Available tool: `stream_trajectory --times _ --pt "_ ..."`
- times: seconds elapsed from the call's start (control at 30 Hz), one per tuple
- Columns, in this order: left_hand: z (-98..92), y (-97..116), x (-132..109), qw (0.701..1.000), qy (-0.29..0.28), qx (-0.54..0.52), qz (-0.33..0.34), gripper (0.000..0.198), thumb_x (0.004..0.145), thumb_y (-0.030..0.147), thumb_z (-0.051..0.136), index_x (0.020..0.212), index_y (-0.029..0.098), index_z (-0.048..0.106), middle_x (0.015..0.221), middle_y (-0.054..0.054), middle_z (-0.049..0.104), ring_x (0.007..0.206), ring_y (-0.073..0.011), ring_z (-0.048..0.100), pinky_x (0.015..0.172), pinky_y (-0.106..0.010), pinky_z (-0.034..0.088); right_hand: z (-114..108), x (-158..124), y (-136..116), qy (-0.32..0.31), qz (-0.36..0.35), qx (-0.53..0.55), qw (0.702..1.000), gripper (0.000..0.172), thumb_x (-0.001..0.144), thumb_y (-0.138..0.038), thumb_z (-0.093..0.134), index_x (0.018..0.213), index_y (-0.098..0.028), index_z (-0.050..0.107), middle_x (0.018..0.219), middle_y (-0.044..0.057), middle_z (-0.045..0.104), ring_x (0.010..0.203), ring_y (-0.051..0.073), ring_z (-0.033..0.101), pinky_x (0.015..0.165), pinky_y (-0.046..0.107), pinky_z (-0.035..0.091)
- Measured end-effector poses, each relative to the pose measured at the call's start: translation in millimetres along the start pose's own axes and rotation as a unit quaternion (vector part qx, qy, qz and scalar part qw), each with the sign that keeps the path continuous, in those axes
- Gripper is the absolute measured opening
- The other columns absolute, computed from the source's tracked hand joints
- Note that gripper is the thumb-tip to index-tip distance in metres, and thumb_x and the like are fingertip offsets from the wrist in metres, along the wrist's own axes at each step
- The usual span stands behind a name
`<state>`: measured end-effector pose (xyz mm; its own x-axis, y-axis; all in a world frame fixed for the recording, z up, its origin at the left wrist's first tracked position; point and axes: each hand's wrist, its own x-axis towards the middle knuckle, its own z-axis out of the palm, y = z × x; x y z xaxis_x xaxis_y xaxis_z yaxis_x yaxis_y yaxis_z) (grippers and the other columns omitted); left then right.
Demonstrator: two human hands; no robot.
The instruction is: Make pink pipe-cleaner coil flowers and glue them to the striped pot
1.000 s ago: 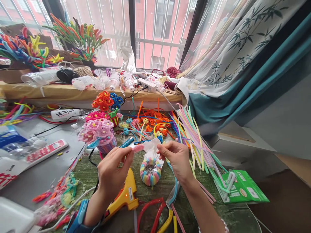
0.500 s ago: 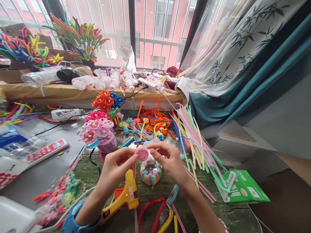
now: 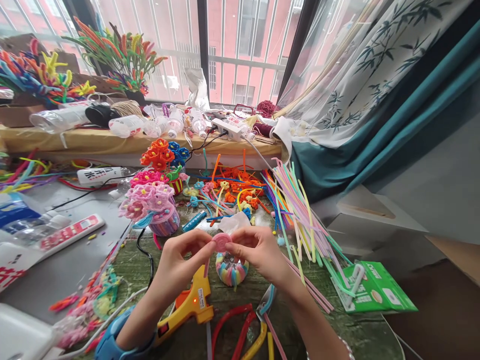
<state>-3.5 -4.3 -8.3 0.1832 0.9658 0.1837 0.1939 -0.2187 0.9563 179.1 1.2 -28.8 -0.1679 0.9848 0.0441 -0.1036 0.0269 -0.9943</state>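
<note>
Between my two hands is a flat, coiled pink pipe cleaner (image 3: 222, 242), wound into a small spiral disc with a straight tail hanging below. My left hand (image 3: 179, 260) pinches its left side between thumb and fingertips. On the right edge, my right hand (image 3: 263, 251) presses thumb and fingers against it. Directly below sits a round, pastel-striped fuzzy pot (image 3: 232, 272) with a clear plastic middle, partly covered by my right fingers. A yellow glue gun (image 3: 193, 300) with a lit orange light lies under my left hand. Red-and-yellow-handled pliers (image 3: 249, 330) lie near the front.
Pastel pipe cleaners (image 3: 296, 210) lie in a bundle at right, by a green packet (image 3: 378, 287). A pot of pink fuzzy flowers (image 3: 150, 205) stands at left. Beyond it, plastic bottles (image 3: 127, 126) line the windowsill. A black cable (image 3: 148, 252) runs along the left.
My right hand has moved left and its fingers have closed on the coil's right edge. The coil has shifted slightly right and down, in my left hand's pinch throughout.
</note>
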Motion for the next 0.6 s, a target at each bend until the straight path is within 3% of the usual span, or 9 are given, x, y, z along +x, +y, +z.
stream_trajectory --times 0.27,0.47,0.6 --pt "-0.8 -2.7 1.1 0.999 -0.023 -0.032 -0.009 0.024 0.085 0.036 0.071 0.071 0.016 0.071 0.057 0.003 0.062 0.049 -0.0104 0.056 0.047 -0.019 0.043 0.4 -1.7 -0.1 0.001 -0.006 0.036 0.999 0.03 0.066 -0.042 0.09 0.074 -0.017 0.076 0.062 0.002 0.073 0.055 0.017 0.07 0.054 0.026 0.057" --pt "1.7 1.7 -2.3 0.999 0.007 -0.047 -0.02 0.022 0.083 0.035 0.074 0.071 0.016 0.072 0.06 0.002 0.064 0.052 -0.0105 0.057 0.05 -0.019 0.044 1.8 -2.0 -1.3 -0.003 0.005 0.05 0.999 0.029 0.065 -0.04 0.09 0.074 -0.017 0.076 0.063 0.003 0.074 0.057 0.019 0.072 0.055 0.028 0.059" --pt "0.0 -0.2 -1.6 0.998 -0.014 -0.059 -0.025 0.023 0.083 0.037 0.074 0.073 0.016 0.073 0.061 0.002 0.066 0.052 -0.0114 0.058 0.049 -0.02 0.045 2.0 -1.8 -0.1 -0.01 0.006 0.057 0.998 0.028 0.067 -0.039 0.09 0.077 -0.016 0.077 0.066 0.004 0.077 0.059 0.02 0.074 0.056 0.028 0.06"
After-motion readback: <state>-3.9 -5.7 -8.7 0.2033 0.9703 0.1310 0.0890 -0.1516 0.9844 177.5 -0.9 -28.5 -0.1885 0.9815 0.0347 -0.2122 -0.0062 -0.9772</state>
